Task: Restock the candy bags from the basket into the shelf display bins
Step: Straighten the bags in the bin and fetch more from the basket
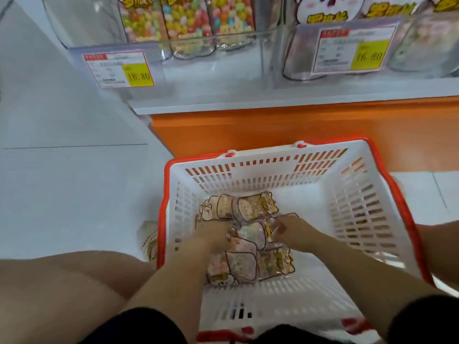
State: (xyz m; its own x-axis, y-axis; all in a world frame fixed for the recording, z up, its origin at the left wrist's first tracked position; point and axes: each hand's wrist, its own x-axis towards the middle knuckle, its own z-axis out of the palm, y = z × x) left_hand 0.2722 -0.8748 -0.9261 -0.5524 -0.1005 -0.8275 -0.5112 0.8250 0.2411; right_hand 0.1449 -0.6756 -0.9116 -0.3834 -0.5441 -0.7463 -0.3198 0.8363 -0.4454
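A white basket with a red rim (268,170) stands on the floor between my knees. Several clear candy bags with cartoon prints (248,207) lie piled on its bottom. My left hand (213,235) reaches down into the pile, its fingers closed on the left edge of a bag (250,234) in the middle. My right hand (290,230) pinches the same bag's right end. Above, clear shelf display bins (213,55) hold upright bags of colourful candy (186,21).
An orange shelf base (273,130) runs behind the basket under a white ledge (248,100). Price tags marked 16.80 (119,69) hang on the bin fronts. Grey floor tiles (62,182) spread to the left. A shoe (149,239) shows beside the basket.
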